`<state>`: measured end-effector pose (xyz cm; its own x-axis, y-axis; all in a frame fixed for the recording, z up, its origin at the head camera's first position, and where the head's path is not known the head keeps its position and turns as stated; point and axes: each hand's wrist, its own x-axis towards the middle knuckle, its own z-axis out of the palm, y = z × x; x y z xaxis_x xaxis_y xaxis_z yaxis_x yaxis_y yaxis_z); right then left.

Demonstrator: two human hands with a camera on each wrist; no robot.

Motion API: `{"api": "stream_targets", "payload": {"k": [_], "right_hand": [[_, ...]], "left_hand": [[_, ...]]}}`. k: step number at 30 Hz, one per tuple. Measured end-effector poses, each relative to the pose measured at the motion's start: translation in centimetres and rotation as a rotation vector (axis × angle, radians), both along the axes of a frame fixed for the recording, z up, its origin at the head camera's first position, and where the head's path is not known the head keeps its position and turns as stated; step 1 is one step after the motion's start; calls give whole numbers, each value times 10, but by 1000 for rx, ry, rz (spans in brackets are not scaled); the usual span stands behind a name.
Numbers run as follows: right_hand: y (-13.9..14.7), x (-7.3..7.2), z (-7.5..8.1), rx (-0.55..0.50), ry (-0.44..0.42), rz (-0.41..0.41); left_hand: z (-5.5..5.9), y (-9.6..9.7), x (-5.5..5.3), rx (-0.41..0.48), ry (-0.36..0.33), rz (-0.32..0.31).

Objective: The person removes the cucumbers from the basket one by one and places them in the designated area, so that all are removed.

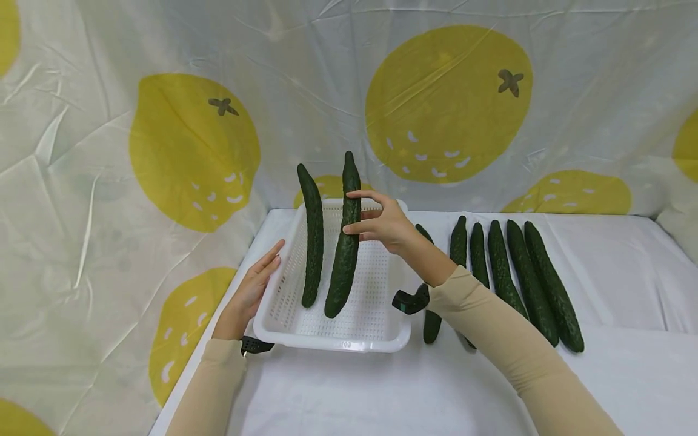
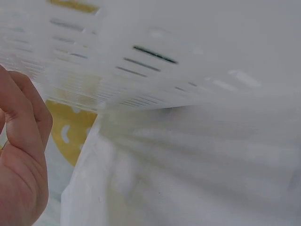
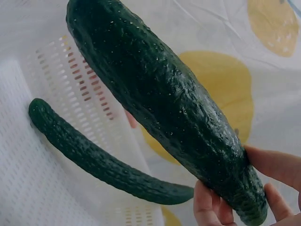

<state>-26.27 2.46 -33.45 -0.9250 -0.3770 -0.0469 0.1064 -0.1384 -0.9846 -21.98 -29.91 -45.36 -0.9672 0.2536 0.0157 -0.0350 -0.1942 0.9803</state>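
Note:
My right hand (image 1: pixel 384 224) pinches a dark green cucumber (image 1: pixel 342 272) between thumb and fingers near its far end. That cucumber (image 3: pixel 164 94) is held above a white plastic basket (image 1: pixel 327 342) with slotted walls. A second, slimmer cucumber (image 1: pixel 312 242) leans inside the basket, its upper end reaching past the far rim. Along the basket's left outer side lies my left hand (image 1: pixel 255 290), fingers extended. In the left wrist view, the left hand (image 2: pixel 21 146) appears beside the slotted wall (image 2: pixel 155 56); whether it bears on the wall is hard to tell.
Several cucumbers (image 1: pixel 537 290) lie in a row on the white-covered table (image 1: pixel 616 272) right of the basket, partly hidden by my right forearm. A lemon-print cloth (image 1: pixel 316 91) hangs behind the table and on its left.

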Motion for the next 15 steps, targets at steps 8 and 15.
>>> {"api": "stream_targets", "payload": {"k": [8,15], "right_hand": [[22,6,1,-77,-20,9],[41,12,3,-112,-27,33]], "left_hand": [[0,-1,1,-22,-27,14],[1,0,-1,-81,-9,24]]}}
